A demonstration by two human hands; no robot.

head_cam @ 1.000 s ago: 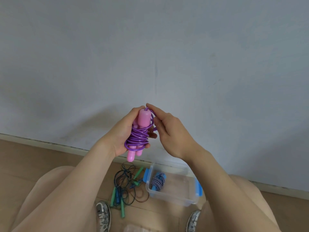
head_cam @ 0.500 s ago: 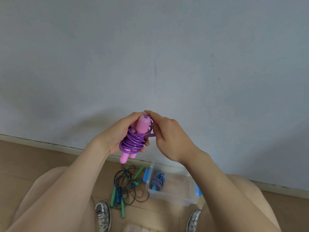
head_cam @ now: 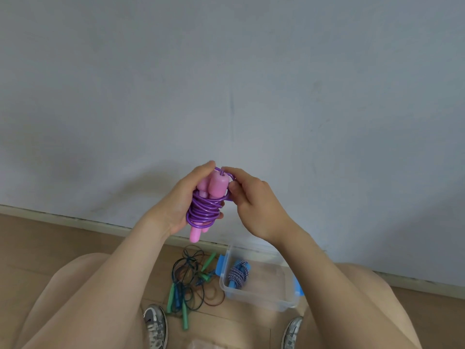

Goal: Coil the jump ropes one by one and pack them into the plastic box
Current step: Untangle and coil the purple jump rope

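Gripping what? (Editor)

Head view: the left hand point(head_cam: 181, 200) is wrapped around a purple jump rope point(head_cam: 203, 210) coiled over its pink handles point(head_cam: 217, 186). The right hand point(head_cam: 254, 205) pinches the cord's top loop. (Photographer)

And the box? (Editor)

The plastic box point(head_cam: 251, 299) sits on the floor below by the wall, a striped rope point(head_cam: 237, 273) inside. Loose ropes point(head_cam: 191, 280) lie just beside it. (Photographer)
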